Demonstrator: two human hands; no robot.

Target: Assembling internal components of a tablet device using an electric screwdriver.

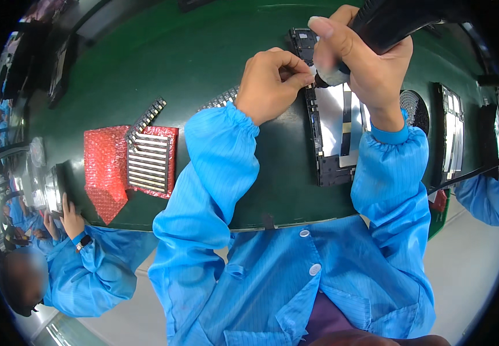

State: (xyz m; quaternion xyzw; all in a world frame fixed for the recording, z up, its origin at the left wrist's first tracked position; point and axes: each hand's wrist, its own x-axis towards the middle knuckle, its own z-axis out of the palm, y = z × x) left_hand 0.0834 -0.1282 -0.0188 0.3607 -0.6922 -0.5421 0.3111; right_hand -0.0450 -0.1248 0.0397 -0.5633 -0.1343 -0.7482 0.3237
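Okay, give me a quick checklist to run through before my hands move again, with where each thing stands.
1. Right hand firmly around the black handheld tool: ok, fingers and thumb wrap it.
2. Left fingertips well clear of the tool's tip: not ok, they look right beside it.
3. Small part in the left hand's pinch: cannot tell, too small to see.
4. Tip touching the black-framed unit: cannot tell from this angle.
5. Row of strips lying on the red bubble wrap: ok.
6. Co-worker's hand away from the unit: ok, far left.
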